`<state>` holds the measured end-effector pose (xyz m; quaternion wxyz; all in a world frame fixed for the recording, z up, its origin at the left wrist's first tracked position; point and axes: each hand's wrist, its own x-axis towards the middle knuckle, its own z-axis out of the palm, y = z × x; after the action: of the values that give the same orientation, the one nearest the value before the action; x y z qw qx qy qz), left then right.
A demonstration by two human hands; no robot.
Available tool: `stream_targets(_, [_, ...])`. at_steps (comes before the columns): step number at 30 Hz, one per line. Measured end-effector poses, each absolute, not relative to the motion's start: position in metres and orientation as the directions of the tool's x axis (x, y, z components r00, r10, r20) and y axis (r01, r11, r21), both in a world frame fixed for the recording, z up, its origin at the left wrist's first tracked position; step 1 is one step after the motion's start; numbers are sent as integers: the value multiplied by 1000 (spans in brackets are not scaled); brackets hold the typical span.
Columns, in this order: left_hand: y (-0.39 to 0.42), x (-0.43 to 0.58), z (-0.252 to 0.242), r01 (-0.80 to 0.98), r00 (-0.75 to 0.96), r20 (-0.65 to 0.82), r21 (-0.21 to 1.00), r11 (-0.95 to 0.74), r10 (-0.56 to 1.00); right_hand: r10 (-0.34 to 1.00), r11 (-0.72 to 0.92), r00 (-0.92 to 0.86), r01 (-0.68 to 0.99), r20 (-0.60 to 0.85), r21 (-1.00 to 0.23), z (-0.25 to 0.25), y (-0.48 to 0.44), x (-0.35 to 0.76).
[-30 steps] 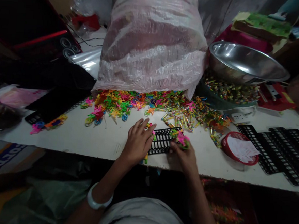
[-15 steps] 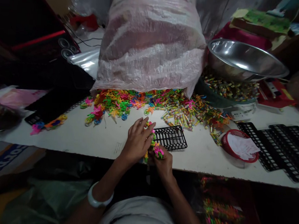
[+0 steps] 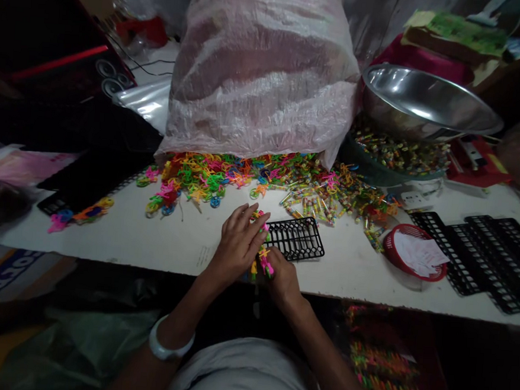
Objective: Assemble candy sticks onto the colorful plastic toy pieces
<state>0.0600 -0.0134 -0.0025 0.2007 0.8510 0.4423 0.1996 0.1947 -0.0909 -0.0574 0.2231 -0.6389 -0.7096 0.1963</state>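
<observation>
My left hand (image 3: pixel 238 241) lies over the left end of a black plastic rack (image 3: pixel 299 238), its fingers stretched out and covering that end. Small bright plastic pieces in pink, green and yellow line the rack's edge between my hands. At the rack's near left corner, my right hand (image 3: pixel 282 278) has its fingers closed around a pink and green plastic toy piece (image 3: pixel 267 268); its fingertips are partly hidden. Behind the rack lies a heap of colourful plastic toy pieces (image 3: pixel 203 176), with a pile of short candy-like tubes (image 3: pixel 313 204) to its right.
A large translucent sack (image 3: pixel 264 70) stands behind the heap. To the right are a red basket (image 3: pixel 391 257) with paper, several black racks (image 3: pixel 474 251), and a steel bowl (image 3: pixel 436 100) above a tub of tubes. The table's front edge (image 3: pixel 157 265) runs just before my hands.
My right hand has turned and shifted slightly, bringing the pink piece left and closer to the left hand. The left hand stays on the rack.
</observation>
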Motion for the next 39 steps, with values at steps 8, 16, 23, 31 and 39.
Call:
stream_targets(8, [-13, 60, -3, 686, 536, 140, 502, -527, 832, 994, 96, -48, 822, 100, -561, -63, -94, 190])
stream_targets(16, [-14, 62, -1, 692, 534, 110, 513, -508, 839, 988, 152, -128, 892, 86, -426, -63, -95, 192])
stream_targets(23, [-18, 64, 0, 677, 560, 110, 510, -531, 821, 963, 258, -166, 800, 213, -542, -67, -103, 202])
stream_targets(31, [-20, 68, 3, 668, 550, 96, 546, -506, 830, 960, 252, -148, 829, 239, -499, -68, -105, 198])
stream_targets(39, [-16, 71, 6, 663, 567, 101, 533, -525, 818, 987, 160, -146, 948, 71, -275, -68, -93, 191])
